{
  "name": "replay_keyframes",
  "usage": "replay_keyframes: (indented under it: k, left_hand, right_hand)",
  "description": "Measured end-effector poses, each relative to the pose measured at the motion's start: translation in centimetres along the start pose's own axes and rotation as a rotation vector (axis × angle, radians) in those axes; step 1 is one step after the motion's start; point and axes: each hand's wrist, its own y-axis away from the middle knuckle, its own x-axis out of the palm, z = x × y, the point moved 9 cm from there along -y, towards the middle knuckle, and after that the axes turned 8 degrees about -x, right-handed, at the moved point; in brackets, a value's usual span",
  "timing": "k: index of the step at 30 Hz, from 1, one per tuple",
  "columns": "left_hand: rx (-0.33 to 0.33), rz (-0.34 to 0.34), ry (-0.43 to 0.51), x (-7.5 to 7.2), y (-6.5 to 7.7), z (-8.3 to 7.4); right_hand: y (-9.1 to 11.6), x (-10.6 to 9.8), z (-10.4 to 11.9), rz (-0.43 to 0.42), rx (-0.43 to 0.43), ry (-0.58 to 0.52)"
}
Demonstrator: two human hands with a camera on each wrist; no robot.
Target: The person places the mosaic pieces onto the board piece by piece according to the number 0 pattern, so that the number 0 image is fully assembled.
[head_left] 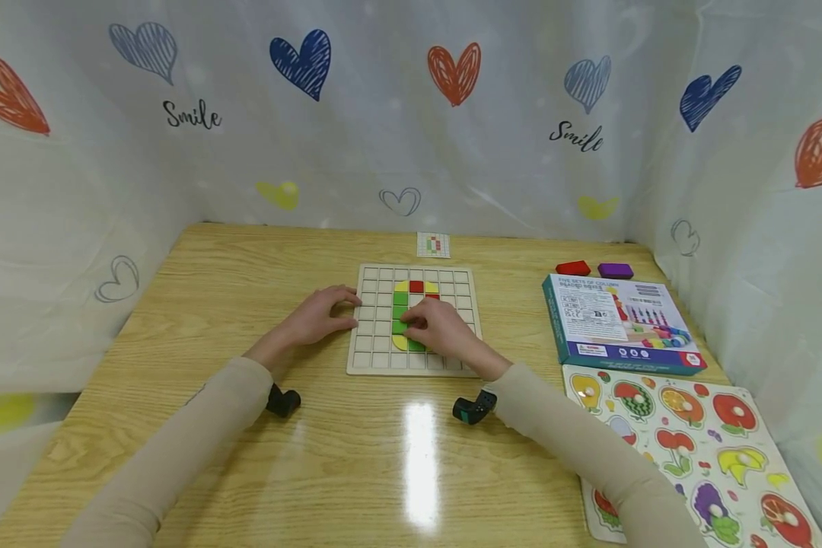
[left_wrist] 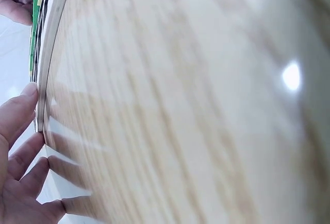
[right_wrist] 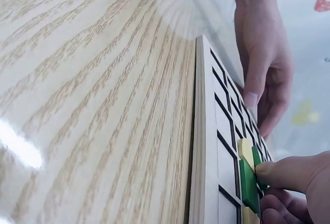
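A square wooden grid board point(head_left: 364, 359) lies on the table. Near its middle, green, red and yellow tiles sit in cells, with a red tile point(head_left: 416, 287) at the top and yellow quarter-round tiles at corners. With thumb and fingers, my right hand point(head_left: 445, 327) pinches a green tile point(head_left: 400, 327) in the left column; this hand covers part of the pattern. My left hand point(head_left: 318, 313) rests against the board's left edge, fingers spread and thumb touching the rim, as the left wrist view also shows. In the right wrist view, the thumb point(right_wrist: 283, 172) presses a green tile point(right_wrist: 259, 162).
Behind the board lies a small pattern card point(head_left: 433, 245). At right are a boxed set point(head_left: 616, 320), a red block point(head_left: 572, 268), a purple block point(head_left: 615, 271) and a fruit puzzle board point(head_left: 702, 411) under the right forearm. A printed curtain point(head_left: 356, 152) surrounds the table.
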Motion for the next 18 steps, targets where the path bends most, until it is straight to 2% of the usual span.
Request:
replay_keyframes:
  k: [18]
  left_hand:
    - [0.007, 0.000, -0.012, -0.06, 0.17, -0.11]
  right_hand:
    - [-0.23, 0.21, -0.17, -0.016, 0.011, 0.021]
